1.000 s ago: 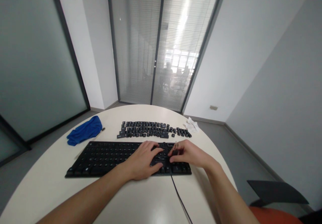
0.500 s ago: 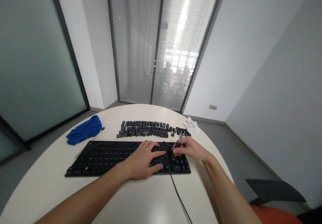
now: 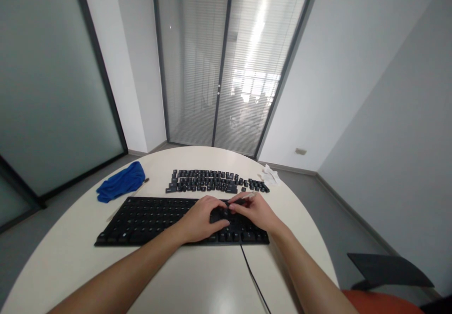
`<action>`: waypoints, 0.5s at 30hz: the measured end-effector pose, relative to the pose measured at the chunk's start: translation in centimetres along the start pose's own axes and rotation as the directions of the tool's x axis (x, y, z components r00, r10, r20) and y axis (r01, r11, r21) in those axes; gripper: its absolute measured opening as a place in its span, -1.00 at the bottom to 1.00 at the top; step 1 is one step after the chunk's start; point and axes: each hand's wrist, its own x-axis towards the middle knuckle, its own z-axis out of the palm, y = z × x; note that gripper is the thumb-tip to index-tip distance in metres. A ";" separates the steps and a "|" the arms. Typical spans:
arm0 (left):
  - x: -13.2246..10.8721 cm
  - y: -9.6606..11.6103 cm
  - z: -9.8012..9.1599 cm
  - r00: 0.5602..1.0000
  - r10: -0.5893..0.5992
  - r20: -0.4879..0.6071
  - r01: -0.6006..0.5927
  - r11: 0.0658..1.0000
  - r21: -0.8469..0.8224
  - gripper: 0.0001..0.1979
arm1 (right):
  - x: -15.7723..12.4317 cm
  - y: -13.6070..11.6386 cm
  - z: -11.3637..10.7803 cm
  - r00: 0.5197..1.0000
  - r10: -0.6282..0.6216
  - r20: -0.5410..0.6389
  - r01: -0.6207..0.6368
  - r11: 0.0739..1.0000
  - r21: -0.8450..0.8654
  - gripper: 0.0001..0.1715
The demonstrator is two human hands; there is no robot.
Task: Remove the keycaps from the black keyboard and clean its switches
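A black keyboard point(image 3: 151, 217) lies across the table in front of me; many of its key positions look bare of caps. My left hand point(image 3: 203, 217) rests on its right part, with thumb and index finger apart and nothing seen between them. Close beside those fingertips, my right hand point(image 3: 252, 210) is closed in a pinch on a keycap puller point(image 3: 249, 196), whose thin metal end pokes out above the fingers. Its lower end at the keys is hidden by my fingers. Behind the keyboard, loose black keycaps point(image 3: 203, 182) sit in rows.
A blue cloth point(image 3: 122, 182) lies at the left, with a thin brush point(image 3: 146, 180) partly beside it. Crumpled white tissue point(image 3: 270, 175) is at the right edge of the round table point(image 3: 197, 276). The keyboard cable point(image 3: 252, 276) runs toward me. A chair point(image 3: 388, 269) stands at right.
My right hand has moved left with the keycap puller, from the number pad to my left hand's fingertips. The puller has tipped from upright to flatter. My left fingers have drawn in slightly.
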 end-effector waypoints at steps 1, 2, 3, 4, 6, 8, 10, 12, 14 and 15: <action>0.1 -0.2 0.1 1.000 -0.016 -0.011 0.016 1.000 -0.018 -0.76 | 0.0 -0.2 0.3 1.000 -0.019 -0.006 0.019 1.000 -0.011 -0.65; 0.1 -0.4 0.2 0.999 -0.033 -0.021 0.032 0.999 -0.035 -0.79 | 0.0 -0.4 0.4 0.999 -0.037 -0.012 0.037 0.999 -0.029 -0.68; 0.2 -0.7 0.3 0.998 -0.051 -0.031 0.049 0.997 -0.053 -0.82 | -0.1 -0.6 0.5 0.998 -0.053 -0.015 0.053 0.998 -0.047 -0.70; 0.3 -0.9 0.4 0.997 -0.067 -0.037 0.064 0.995 -0.074 -0.84 | -0.1 -0.8 0.6 0.998 -0.066 -0.015 0.065 0.996 -0.062 -0.72; 0.5 -1.1 0.4 0.995 -0.095 -0.037 0.089 0.988 -0.125 -0.84 | -0.1 -1.0 0.6 0.996 -0.082 -0.019 0.081 0.994 -0.072 -0.74; 0.6 -1.1 0.4 0.994 -0.108 -0.016 0.104 0.978 -0.181 -0.81 | 0.0 -1.0 0.5 0.997 -0.074 -0.017 0.073 0.995 -0.066 -0.73; 0.7 -0.9 0.2 0.994 -0.112 0.013 0.112 0.967 -0.228 -0.77 | 0.0 -1.0 0.6 0.999 -0.051 -0.009 0.051 0.997 -0.053 -0.70; 0.7 -0.6 0.1 0.994 -0.107 0.033 0.113 0.957 -0.269 -0.73 | 0.1 -0.8 0.7 0.999 -0.034 -0.004 0.034 0.999 -0.040 -0.69; 0.7 -0.5 0.0 0.994 -0.106 0.034 0.112 0.946 -0.305 -0.68 | 0.2 -0.7 0.9 0.999 -0.030 -0.012 0.030 0.999 -0.035 -0.69; 0.7 -0.5 0.0 0.994 -0.107 0.033 0.111 0.942 -0.317 -0.67 | 0.2 -0.6 0.9 0.999 -0.027 -0.018 0.027 0.999 -0.039 -0.69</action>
